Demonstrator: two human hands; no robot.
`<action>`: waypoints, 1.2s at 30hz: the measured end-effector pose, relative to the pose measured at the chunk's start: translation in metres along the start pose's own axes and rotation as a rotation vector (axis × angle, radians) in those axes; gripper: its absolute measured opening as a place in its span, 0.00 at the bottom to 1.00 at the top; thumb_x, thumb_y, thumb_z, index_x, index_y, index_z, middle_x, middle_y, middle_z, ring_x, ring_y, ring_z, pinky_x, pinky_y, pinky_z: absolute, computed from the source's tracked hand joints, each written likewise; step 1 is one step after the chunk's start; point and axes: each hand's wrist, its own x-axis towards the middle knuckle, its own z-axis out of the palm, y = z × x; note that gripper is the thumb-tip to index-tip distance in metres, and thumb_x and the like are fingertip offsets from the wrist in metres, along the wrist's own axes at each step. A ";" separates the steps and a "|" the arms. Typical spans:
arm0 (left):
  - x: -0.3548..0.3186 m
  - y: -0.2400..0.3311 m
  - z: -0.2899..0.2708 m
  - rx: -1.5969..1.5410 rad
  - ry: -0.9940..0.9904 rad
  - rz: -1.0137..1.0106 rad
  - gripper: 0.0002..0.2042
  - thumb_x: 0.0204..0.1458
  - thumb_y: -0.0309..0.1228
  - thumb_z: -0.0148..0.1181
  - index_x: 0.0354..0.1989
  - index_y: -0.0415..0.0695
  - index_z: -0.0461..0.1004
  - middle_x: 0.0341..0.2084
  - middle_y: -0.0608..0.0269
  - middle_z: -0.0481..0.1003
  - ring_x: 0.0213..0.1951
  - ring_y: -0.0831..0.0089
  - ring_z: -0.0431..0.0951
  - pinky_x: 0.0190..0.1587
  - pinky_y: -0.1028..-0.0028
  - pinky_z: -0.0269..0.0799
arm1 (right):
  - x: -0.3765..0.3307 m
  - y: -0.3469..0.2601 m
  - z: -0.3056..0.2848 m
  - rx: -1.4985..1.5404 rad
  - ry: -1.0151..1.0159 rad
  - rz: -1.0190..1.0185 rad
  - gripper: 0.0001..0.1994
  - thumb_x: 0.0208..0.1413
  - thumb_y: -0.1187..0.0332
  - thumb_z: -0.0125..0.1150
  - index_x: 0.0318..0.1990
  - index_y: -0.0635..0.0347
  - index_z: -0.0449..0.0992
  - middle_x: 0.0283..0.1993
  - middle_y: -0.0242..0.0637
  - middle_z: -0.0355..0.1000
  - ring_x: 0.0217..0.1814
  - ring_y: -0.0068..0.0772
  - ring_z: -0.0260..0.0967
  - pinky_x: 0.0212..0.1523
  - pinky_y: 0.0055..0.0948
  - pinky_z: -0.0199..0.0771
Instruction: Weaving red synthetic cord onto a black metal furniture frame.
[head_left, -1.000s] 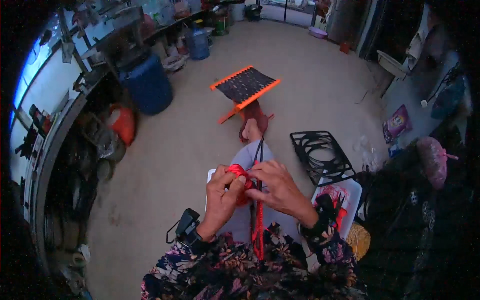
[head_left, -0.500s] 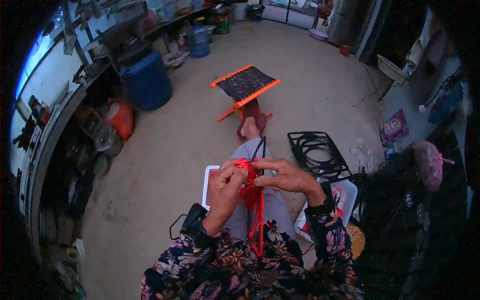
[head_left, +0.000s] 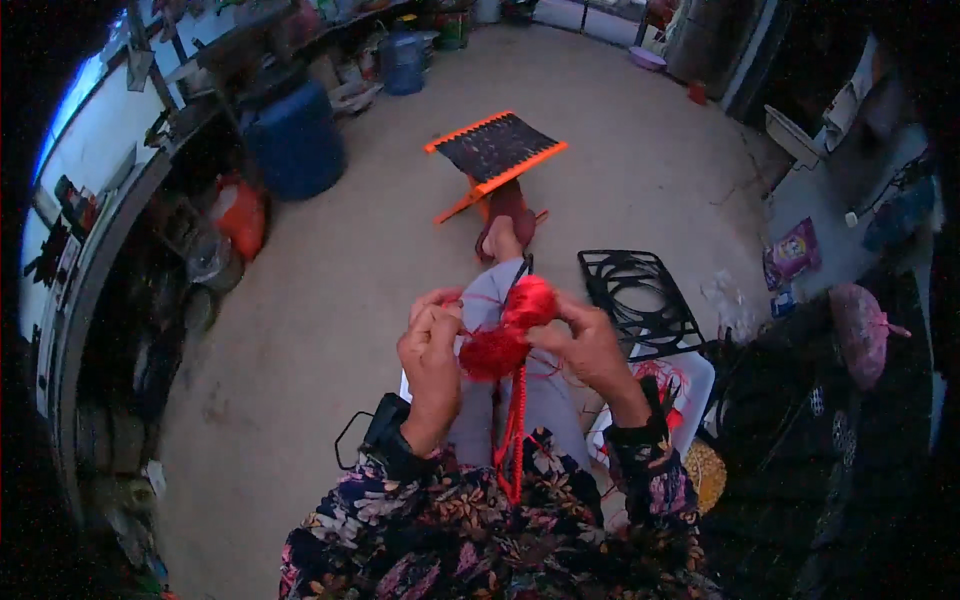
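Note:
Above my lap, a bundle of glossy red thread (head_left: 497,350) with loose strands hangs between my hands. My right hand (head_left: 592,350) grips it from the right, thumb and fingers pressed on its rounded upper part. To the left, my left hand (head_left: 432,360) is closed in a pinch beside the bundle; what its fingertips hold, perhaps a thin strand, is too small to make out. Below the bundle a red braided cord (head_left: 515,440) runs down to my patterned top. Behind it stands a thin dark rod, mostly covered.
A black metal rack (head_left: 645,310) and a white tub (head_left: 698,385) with red thread lie at my right. My foot rests by an orange folding stool (head_left: 503,147) ahead. A blue barrel (head_left: 295,140) stands far left; a purple packet (head_left: 792,255) lies on the right.
My hands have moved apart, the left one away from the bundle. The red bundle has turned and spread out, tilting up to the right in my right hand.

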 end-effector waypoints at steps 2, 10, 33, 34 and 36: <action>0.003 -0.012 -0.004 -0.186 0.037 -0.194 0.09 0.53 0.31 0.51 0.29 0.37 0.74 0.33 0.61 0.74 0.36 0.77 0.72 0.39 0.77 0.66 | -0.006 -0.008 -0.007 0.197 0.122 -0.012 0.10 0.51 0.67 0.59 0.39 0.62 0.75 0.41 0.39 0.72 0.45 0.35 0.69 0.52 0.34 0.65; -0.009 -0.024 0.001 -0.213 -0.030 -0.380 0.08 0.54 0.31 0.52 0.29 0.39 0.73 0.25 0.63 0.73 0.29 0.76 0.70 0.37 0.76 0.65 | -0.061 -0.040 -0.111 1.012 0.317 -0.171 0.17 0.62 0.54 0.43 0.46 0.58 0.65 0.20 0.24 0.53 0.18 0.19 0.52 0.17 0.22 0.57; -0.029 -0.054 -0.001 -0.363 -0.219 -0.869 0.08 0.57 0.34 0.53 0.41 0.45 0.70 0.33 0.68 0.73 0.35 0.78 0.73 0.34 0.77 0.69 | -0.062 0.038 -0.031 0.271 0.383 0.442 0.17 0.50 0.67 0.62 0.46 0.65 0.71 0.31 0.32 0.71 0.23 0.22 0.67 0.26 0.24 0.69; -0.029 -0.052 0.002 -0.410 -0.232 -0.886 0.08 0.57 0.33 0.52 0.42 0.45 0.70 0.34 0.68 0.73 0.36 0.77 0.73 0.35 0.75 0.70 | -0.052 0.032 -0.019 0.320 0.323 0.395 0.17 0.51 0.67 0.61 0.47 0.65 0.70 0.32 0.33 0.72 0.23 0.22 0.68 0.25 0.23 0.70; -0.029 -0.051 0.005 -0.494 -0.234 -0.906 0.08 0.57 0.32 0.51 0.43 0.45 0.69 0.35 0.67 0.73 0.37 0.76 0.74 0.37 0.73 0.71 | -0.042 0.030 -0.001 0.327 0.210 0.393 0.16 0.51 0.68 0.61 0.47 0.65 0.71 0.31 0.33 0.72 0.23 0.21 0.68 0.25 0.23 0.69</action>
